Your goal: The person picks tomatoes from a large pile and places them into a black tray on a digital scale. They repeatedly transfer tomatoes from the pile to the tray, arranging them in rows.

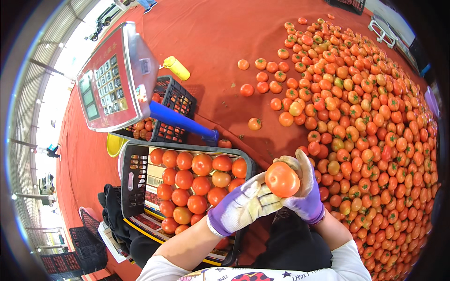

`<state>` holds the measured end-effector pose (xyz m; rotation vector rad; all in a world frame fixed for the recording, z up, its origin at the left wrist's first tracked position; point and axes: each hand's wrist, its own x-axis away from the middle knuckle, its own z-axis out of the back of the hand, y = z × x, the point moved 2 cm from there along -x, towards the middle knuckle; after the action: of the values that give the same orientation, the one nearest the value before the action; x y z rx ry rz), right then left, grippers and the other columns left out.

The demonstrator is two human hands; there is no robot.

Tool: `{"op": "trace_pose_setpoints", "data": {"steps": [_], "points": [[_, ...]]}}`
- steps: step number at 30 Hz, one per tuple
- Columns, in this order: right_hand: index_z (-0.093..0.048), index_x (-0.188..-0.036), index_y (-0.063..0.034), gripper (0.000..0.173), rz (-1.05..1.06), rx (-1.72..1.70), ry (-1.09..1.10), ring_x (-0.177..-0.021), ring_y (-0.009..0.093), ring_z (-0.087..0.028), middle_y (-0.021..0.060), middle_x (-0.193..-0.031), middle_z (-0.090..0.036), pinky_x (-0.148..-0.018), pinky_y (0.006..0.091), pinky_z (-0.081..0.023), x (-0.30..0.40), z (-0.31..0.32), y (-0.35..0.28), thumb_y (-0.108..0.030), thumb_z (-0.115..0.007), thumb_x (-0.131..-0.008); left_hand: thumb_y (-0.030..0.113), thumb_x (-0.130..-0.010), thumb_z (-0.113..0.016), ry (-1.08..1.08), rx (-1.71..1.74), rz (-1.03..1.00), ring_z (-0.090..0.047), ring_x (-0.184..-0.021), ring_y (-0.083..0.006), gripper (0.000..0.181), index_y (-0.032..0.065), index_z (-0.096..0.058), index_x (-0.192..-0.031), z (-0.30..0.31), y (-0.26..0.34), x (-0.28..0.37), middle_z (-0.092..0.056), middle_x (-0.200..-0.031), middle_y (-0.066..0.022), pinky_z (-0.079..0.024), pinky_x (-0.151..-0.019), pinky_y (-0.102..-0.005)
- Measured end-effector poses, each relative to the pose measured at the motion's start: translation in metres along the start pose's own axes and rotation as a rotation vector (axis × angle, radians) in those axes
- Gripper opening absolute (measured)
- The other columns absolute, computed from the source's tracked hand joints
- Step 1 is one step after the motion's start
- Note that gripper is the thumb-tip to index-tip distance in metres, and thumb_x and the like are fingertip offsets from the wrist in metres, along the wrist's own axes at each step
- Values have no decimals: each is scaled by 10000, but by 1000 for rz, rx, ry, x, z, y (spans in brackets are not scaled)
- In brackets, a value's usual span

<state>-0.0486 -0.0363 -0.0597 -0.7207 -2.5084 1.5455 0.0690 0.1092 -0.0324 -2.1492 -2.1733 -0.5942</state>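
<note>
A large ripe tomato [282,179], blossom end towards me, rests in my right hand [305,186], which is cupped behind it. My left hand [248,201] is palm up, its fingers reaching to the tomato's lower left side; whether they bear weight is unclear. Both hands wear white knit gloves with purple cuffs and stained palms. Left of them stands a black plastic crate [134,202], lined with printed cardboard [153,191]. Tomatoes [197,204] lie in it in rough rows. My left forearm hides its near right part.
A price scale's display head [105,84] rises on a blue post [182,119] beyond the crate. Behind it are another tomato crate [175,109] and a yellow bottle [177,68]. A large tomato heap [365,133] covers the red carpet [211,42] at right. Black crates [86,242] stand lower left.
</note>
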Motion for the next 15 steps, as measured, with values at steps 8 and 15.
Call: {"op": "trace_pose_setpoints", "data": {"steps": [8, 15], "points": [[-312, -1547, 35, 926, -35, 496, 157, -1493, 297, -359, 198, -1573, -397, -1235, 448, -262, 17, 16, -31, -58, -764, -744, 298, -1037, -597, 147, 162, -249, -650, -1159, -272, 409, 79, -518, -1373, -18, 65, 61, -633, -1288, -114, -580, -952, -422], [-427, -1500, 9, 675, -125, 575, 566, -1350, 225, -523, 127, -1438, -542, -1128, 370, -425, 53, 94, 1, -88, -722, -900, 308, -1014, -593, 587, -290, -788, -634, -1139, -303, 468, -13, -494, -1340, 49, 322, 232, -605, -1278, -180, -571, -972, -403]]}}
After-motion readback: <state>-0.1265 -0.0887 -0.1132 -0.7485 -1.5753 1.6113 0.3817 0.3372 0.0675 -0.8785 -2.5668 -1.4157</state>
